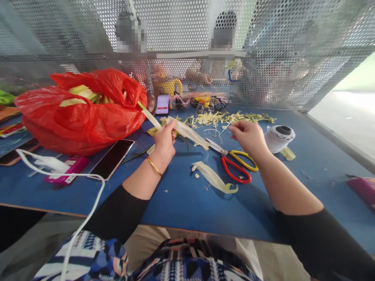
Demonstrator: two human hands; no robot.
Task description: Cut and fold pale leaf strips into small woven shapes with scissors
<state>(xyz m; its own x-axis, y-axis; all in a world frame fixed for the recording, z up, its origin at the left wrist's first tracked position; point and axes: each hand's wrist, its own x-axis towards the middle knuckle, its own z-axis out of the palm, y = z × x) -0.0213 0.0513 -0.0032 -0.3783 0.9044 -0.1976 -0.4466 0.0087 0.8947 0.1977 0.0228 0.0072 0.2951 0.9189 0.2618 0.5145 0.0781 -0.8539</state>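
In tight L fingers point(169, 128), prob. husk strip point(190, 132)

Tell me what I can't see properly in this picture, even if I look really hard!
All in the head view:
- The deeper insides of the red bag: its plastic hides them.
- Whether the right hand pinches anything: its curled fingers cover the spot.
- Part of the pale strip: the left hand covers it.
- The words on the lit phone: too small and blurry.
- The purple thing's far end: cut off by the right edge.
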